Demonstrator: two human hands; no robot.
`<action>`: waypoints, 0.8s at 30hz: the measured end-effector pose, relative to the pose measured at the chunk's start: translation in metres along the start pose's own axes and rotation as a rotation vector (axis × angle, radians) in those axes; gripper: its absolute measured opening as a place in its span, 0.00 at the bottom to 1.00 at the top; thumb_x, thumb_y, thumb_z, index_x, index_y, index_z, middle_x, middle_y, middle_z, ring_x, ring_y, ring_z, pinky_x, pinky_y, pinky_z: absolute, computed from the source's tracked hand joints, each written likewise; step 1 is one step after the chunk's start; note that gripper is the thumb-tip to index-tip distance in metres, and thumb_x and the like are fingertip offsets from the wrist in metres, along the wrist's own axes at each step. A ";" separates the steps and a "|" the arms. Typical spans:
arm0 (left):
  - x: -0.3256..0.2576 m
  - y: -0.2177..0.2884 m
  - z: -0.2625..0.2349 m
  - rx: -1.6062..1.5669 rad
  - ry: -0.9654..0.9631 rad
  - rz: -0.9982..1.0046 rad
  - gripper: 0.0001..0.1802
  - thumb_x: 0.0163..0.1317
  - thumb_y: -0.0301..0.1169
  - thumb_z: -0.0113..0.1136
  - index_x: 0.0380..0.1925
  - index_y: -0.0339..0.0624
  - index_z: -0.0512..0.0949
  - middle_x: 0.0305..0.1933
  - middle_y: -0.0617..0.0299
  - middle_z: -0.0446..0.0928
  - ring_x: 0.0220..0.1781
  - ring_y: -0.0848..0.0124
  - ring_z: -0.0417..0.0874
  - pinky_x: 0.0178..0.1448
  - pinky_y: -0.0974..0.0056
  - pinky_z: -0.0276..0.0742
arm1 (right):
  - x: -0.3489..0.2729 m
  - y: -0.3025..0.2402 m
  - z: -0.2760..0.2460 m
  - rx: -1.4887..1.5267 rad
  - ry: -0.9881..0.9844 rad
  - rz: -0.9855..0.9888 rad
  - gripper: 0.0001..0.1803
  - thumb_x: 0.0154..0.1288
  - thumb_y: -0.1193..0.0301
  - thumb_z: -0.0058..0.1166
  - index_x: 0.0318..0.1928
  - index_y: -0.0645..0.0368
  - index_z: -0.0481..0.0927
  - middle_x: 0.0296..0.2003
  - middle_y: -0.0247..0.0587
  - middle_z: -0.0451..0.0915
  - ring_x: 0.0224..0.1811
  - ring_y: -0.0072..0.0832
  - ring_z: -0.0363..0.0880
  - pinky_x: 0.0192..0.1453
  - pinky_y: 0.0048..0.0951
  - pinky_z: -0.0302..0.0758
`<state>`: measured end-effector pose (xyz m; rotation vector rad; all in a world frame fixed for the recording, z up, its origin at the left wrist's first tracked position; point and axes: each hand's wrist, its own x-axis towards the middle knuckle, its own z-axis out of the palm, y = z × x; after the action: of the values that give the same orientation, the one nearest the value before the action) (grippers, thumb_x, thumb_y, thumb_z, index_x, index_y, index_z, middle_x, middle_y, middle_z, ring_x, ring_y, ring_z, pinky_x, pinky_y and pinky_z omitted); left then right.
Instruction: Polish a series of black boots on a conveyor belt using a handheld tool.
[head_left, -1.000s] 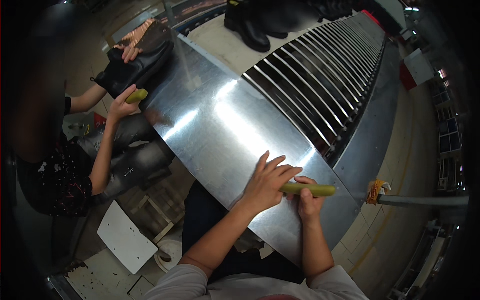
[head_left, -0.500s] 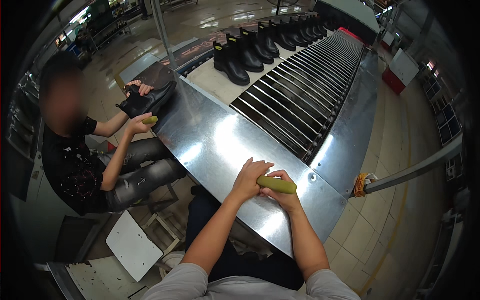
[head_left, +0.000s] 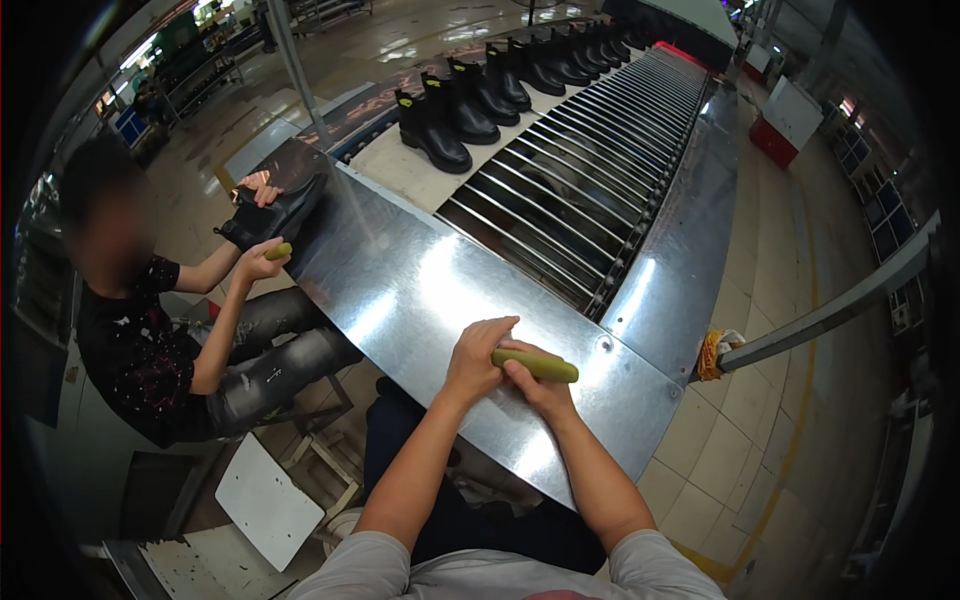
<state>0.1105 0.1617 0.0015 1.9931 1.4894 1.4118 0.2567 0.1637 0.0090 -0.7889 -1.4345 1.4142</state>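
Note:
My right hand (head_left: 542, 393) is closed on an olive-green, handle-shaped tool (head_left: 545, 366), its thumb laid along the near side. The tool's left end disappears at my left hand (head_left: 475, 362), so I cannot tell what it ends in. My left hand touches the right one, fingers stretched out toward the right over the metal tabletop (head_left: 400, 262). To the left sits a co-worker, one hand on a black boot (head_left: 275, 212) tilted at the table's edge. The co-worker's other hand holds a similar green tool (head_left: 279, 251).
Beyond the tabletop runs a conveyor of metal rods (head_left: 570, 170). Several black ankle boots (head_left: 432, 135) stand in a row on the pale strip along its left side. A metal post (head_left: 820, 305) reaches in at right. A white board (head_left: 268, 500) lies at lower left.
The view has shifted slightly, so most things sit further left. My left fingers have drawn closer together, and my right thumb now lies along the tool. The co-worker still holds the boot.

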 end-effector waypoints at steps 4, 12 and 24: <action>0.000 -0.001 -0.002 0.016 -0.081 0.008 0.23 0.52 0.24 0.62 0.51 0.45 0.78 0.49 0.54 0.80 0.52 0.57 0.80 0.58 0.56 0.73 | -0.002 -0.002 -0.001 0.075 0.137 -0.124 0.10 0.67 0.73 0.54 0.46 0.64 0.77 0.32 0.40 0.80 0.34 0.27 0.79 0.43 0.27 0.76; 0.042 -0.056 -0.044 -0.677 0.160 -0.636 0.14 0.68 0.31 0.57 0.49 0.34 0.79 0.44 0.58 0.83 0.43 0.74 0.82 0.48 0.71 0.77 | 0.014 -0.003 0.029 0.090 0.216 0.250 0.11 0.67 0.69 0.54 0.45 0.61 0.72 0.21 0.36 0.75 0.20 0.23 0.73 0.26 0.24 0.69; 0.213 -0.201 -0.068 -0.534 0.390 -0.670 0.24 0.63 0.40 0.63 0.57 0.44 0.74 0.45 0.63 0.79 0.44 0.75 0.78 0.48 0.67 0.72 | 0.109 0.030 0.079 -0.178 0.217 0.070 0.11 0.63 0.71 0.57 0.42 0.64 0.74 0.20 0.40 0.76 0.21 0.26 0.76 0.27 0.27 0.70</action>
<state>-0.0630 0.4075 0.0072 0.8246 1.4997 1.6801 0.1402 0.2384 0.0079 -1.0808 -1.3867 1.2218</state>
